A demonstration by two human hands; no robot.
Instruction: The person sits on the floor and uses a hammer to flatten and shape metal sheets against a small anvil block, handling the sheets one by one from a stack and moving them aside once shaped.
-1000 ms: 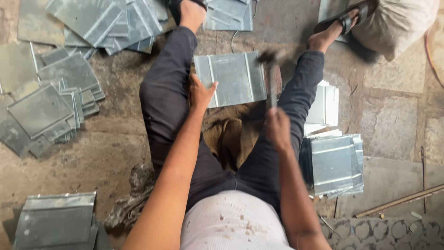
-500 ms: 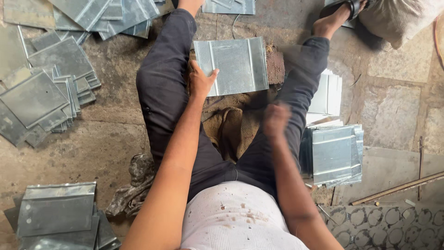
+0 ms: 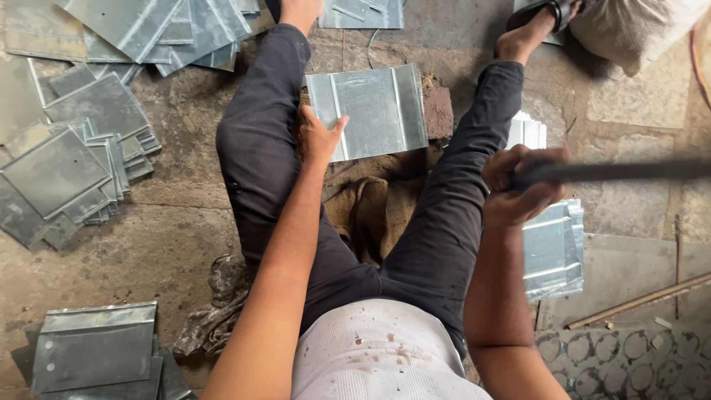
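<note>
While seated on the stone floor (image 3: 185, 244) with legs spread, left hand (image 3: 318, 137) pressed on the near-left corner of a ribbed metal sheet (image 3: 378, 111), fingers spread flat and thumb out along its lower edge, pinning rather than gripping. Sheet lying between the knees on a brick-like block (image 3: 438, 111), over a brown sacking cloth (image 3: 370, 211). Right hand (image 3: 518, 185) raised above the right thigh, fingers wrapped tight round a dark tool handle (image 3: 615, 172), blurred and running out to the right; head of the tool out of view, so kind not certain. Risks, as judged: a strike landing close to the pinning thumb, since the hand sits right on the sheet's edge; sheet skidding off the block if the hold is light; sharp cut edges against bare skin. Count: one sheet in hand, one block, one tool. Loose piles of similar sheets in about five places, upper left (image 3: 148, 30), mid left (image 3: 74, 163), lower left (image 3: 92, 348), by the right knee (image 3: 552, 248), top centre (image 3: 363, 13); sheets per pile too overlapped to count. One threaded rod (image 3: 637, 300) at lower right.
</note>
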